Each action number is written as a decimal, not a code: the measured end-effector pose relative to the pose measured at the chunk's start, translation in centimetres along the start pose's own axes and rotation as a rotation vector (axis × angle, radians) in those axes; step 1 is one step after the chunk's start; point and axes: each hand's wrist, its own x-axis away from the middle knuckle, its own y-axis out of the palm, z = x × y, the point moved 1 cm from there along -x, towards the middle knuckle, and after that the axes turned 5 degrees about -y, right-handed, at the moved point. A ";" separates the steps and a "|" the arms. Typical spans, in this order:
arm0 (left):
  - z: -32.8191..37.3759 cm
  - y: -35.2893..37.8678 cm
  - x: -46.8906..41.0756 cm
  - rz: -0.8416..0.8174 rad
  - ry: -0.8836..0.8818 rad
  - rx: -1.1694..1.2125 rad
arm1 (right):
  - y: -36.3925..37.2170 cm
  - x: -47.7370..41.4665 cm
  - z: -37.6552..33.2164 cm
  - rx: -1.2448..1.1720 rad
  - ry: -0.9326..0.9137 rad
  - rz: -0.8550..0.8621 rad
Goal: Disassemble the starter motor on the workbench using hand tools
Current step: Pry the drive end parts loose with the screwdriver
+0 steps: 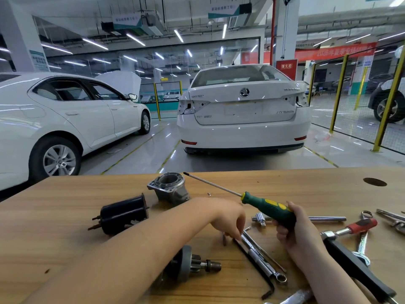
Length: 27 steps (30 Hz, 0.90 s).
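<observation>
While your right hand [291, 229] is curled firmly round the green-and-yellow plastic handle of a long-shafted screwdriver [269, 208], its thin steel shaft slants up and away to the left, above the wooden workbench [306, 187]. Your left hand [230, 218] lies just left of that grip, with its fingertips [236, 235] pointing down onto the near end of a silver combination spanner [260, 255]. Whether they pinch it or only touch it cannot be told. Beside the spanner, toward you from those fingers, runs a black L-shaped hex key [254, 266]. The starter motor lies in pieces around your left arm. The black cylindrical motor casing [122, 213], with copper-coloured studs at one end, rests well to the left of your left hand. The grey cast-metal nose housing [169, 188] stands just beyond your wrist, and the dark pinion-gear drive assembly [192, 265] sits under your forearm, partly hidden by it. Right of your right hand are a chrome bar [328, 218] and a red-handled ratchet [361, 224]. Far beyond both hands, two white saloon cars [243, 110] stand on the glossy shop floor.
</observation>
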 end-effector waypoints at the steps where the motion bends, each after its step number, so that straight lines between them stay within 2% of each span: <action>1: -0.2 0.1 -0.2 0.032 -0.003 0.012 | 0.0 0.0 0.0 0.000 0.000 0.002; 8: -1.7 0.6 -0.3 0.082 -0.022 0.151 | 0.0 -0.1 0.1 -0.006 0.017 0.016; 11: -1.3 0.1 0.9 0.153 -0.001 0.088 | 0.0 -0.2 0.1 0.000 0.029 0.026; 16: -1.3 -1.8 6.3 0.320 0.146 -0.095 | -0.1 -0.3 0.2 -0.019 0.023 0.010; 19: -2.4 -2.1 10.5 0.381 0.124 -0.090 | -0.1 -0.4 0.3 -0.018 0.021 0.007; 23: -4.8 0.7 14.7 0.254 0.009 -0.090 | -0.2 -0.4 0.3 -0.007 -0.009 0.017; 27: -6.6 3.7 16.8 0.165 -0.002 0.022 | -0.1 -0.3 0.2 0.000 -0.024 0.010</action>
